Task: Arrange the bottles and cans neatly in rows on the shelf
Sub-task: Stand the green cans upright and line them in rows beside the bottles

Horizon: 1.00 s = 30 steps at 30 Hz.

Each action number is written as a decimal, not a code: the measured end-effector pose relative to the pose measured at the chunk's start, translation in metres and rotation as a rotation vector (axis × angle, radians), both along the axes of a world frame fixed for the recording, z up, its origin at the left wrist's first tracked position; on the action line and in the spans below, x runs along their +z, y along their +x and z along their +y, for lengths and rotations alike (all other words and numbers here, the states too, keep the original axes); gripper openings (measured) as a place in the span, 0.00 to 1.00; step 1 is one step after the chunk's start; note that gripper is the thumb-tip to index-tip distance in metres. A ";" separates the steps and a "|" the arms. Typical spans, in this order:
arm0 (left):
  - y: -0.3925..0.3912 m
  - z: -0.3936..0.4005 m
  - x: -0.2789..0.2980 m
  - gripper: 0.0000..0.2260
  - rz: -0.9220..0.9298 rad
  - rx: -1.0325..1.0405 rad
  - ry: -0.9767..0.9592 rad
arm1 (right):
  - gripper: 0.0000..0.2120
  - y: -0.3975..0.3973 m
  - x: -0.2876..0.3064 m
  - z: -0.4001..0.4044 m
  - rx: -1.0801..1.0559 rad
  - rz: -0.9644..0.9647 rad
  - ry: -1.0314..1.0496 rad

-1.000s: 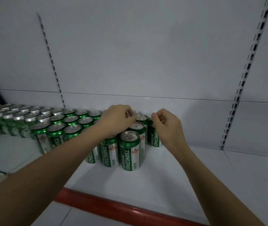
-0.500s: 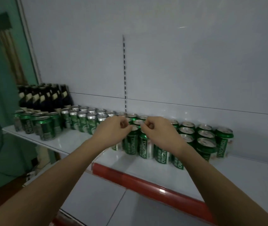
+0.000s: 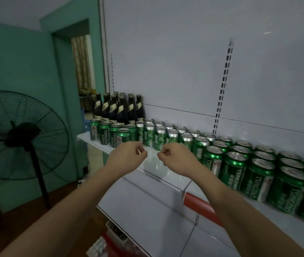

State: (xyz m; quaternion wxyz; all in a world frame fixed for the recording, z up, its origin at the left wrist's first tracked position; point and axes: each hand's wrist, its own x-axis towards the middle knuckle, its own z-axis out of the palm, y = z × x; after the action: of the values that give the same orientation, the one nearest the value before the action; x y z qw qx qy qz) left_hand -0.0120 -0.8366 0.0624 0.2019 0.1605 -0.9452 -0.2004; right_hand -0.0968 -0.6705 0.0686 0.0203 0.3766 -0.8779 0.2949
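1. Since half a second ago, both my hands have come off the green aluminium cans (image 3: 234,169) and now hang in front of the white metal shelf (image 3: 154,166), while my view has swung left to take in a doorway and fan.
2. My left hand (image 3: 127,154) is clenched, fingers curled in, grasping nothing.
3. My right hand (image 3: 175,156) is likewise clenched and holds nothing, just beside the left, the two apart.
4. Green cans stand upright in rows along the shelf, running from its left end to the right edge of view.
5. Dark glass bottles with pale labels (image 3: 118,108) stand grouped at the shelf's far left end, behind a small cluster of cans.
6. A black pedestal fan (image 3: 20,135) stands on the floor to the left, against a teal wall (image 3: 17,62).
7. A red strip (image 3: 202,207) lines the shelf's front edge below my right forearm.
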 end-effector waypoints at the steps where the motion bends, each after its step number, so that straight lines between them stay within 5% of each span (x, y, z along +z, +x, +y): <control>1: 0.000 -0.010 -0.005 0.08 0.014 0.010 0.024 | 0.12 -0.003 -0.004 -0.011 0.010 -0.010 0.002; 8: -0.031 -0.075 -0.047 0.06 0.159 0.078 0.233 | 0.10 -0.050 -0.042 -0.088 0.087 -0.107 0.015; 16: -0.091 -0.133 -0.076 0.13 0.436 0.081 0.546 | 0.09 -0.106 -0.073 -0.164 0.166 -0.383 -0.211; 21: -0.112 -0.149 -0.090 0.14 0.423 -0.020 0.740 | 0.19 -0.123 -0.085 -0.187 0.186 -0.505 -0.345; 27: -0.123 -0.164 -0.099 0.12 0.411 -0.099 0.824 | 0.17 -0.120 -0.106 -0.202 0.219 -0.531 -0.506; 30: -0.123 -0.167 -0.101 0.19 0.409 -0.149 0.768 | 0.16 -0.120 -0.109 -0.202 0.227 -0.528 -0.565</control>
State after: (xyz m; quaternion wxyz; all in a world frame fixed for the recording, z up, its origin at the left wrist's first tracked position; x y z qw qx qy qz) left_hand -0.1354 -1.0039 -0.0386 0.2957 0.1123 -0.7517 -0.5787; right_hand -0.2167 -0.8721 -0.0406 -0.1361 0.3621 -0.6902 0.6115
